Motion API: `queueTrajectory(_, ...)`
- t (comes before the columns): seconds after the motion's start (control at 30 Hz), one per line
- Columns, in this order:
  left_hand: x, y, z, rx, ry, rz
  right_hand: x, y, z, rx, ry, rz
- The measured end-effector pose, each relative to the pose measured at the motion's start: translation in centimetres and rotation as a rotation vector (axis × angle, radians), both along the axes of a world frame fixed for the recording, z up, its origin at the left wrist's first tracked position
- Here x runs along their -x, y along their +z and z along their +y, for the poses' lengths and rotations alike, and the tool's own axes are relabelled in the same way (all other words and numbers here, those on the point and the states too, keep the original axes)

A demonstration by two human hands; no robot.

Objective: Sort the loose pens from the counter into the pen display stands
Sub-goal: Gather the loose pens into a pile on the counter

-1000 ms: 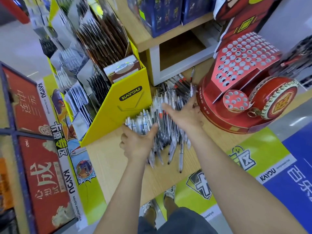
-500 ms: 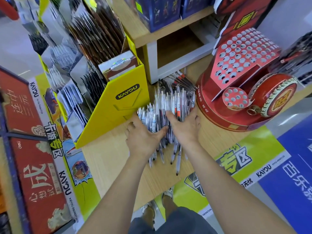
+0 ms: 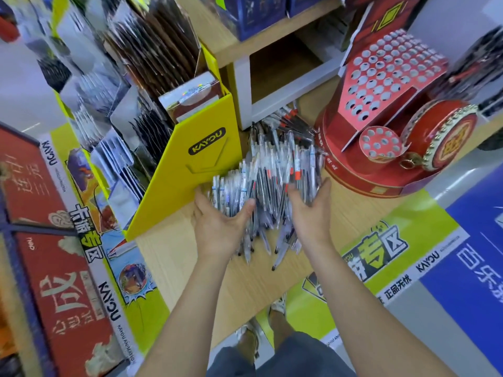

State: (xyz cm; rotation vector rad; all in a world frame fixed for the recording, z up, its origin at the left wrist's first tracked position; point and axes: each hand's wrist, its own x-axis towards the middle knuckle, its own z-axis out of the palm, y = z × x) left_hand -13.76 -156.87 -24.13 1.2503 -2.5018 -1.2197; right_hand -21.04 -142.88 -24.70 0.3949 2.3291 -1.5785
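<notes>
- Wood-grain counter [image 3: 177, 257] carries the pens [image 3: 272, 170] as one loose heap lying between the two hands. No pen is seen standing in a holder.
- Left hand [image 3: 217, 227]: cupped round the heap's left flank, with the thumb laid across the barrels and the fingers mostly buried among them.
- Right hand [image 3: 313, 213]: cupped round the right flank, with the fingertips [image 3: 326, 183] curling up its outer side. Together the hands clasp the heap from both sides.
- Red display stand [image 3: 386, 77], beyond and to the right of the right hand: every hole visible in its sloped panel looks unfilled, as do those of the small round holder [image 3: 379, 141] at its foot.
- Progress (a judgement): sorting has hardly begun. The hands are gathering the pens, and the whole heap is left to place.
- Edges: the yellow display box [image 3: 190, 170] stands hard against the left hand's fingers. The red stand's base rim is close beside the right fingertips. The white shelf frame [image 3: 245, 91] closes the far end of the heap, so it is hemmed in on three sides.
- Open room: bare counter lies behind the wrists, toward the person, as far as the front edge. Several pen tips jut out that way below the hands.
- Likely freest path: up and back, then across to the red stand. Loose pens may slip from the near end.
</notes>
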Motion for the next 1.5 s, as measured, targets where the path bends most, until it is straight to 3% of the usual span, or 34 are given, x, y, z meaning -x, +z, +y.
queueTrajectory(0.17, -0.9, -0.1, -0.3, -0.014, 0.047, 0.004, -2.1, -0.9, -1.1, 0.005, -0.069, 0.121)
queueTrajectory(0.43, 2.8, -0.1, 1.2, 0.001, 0.04, -0.073, -1.6, -1.0, -2.6, 0.132, -0.117, 0.158)
queueTrajectory(0.73, 5.9, 1.3, 1.5, -0.104, -0.012, 0.022, -1.1, -1.0, -2.5, 0.132, -0.095, 0.204)
queueTrajectory(1.1, 6.5, 2.0, 1.4, -0.083, -0.139, -0.01, -1.4, -0.5, -1.8, 0.215, -0.059, 0.133)
queueTrajectory(1.3, 6.6, 1.4, 1.5, -0.031, -0.066, -0.07, 0.4, 0.7, 0.8, 0.412, -0.31, 0.026)
queueTrajectory(1.4, 6.8, 1.5, 1.7, 0.004, -0.062, -0.108, 2.5, 1.3, 1.8, 0.315, -0.269, 0.025)
queueTrajectory(1.5, 7.0, 1.6, 1.8, -0.002, -0.051, -0.117, 4.1, 1.3, 2.5, 0.081, -0.143, 0.072)
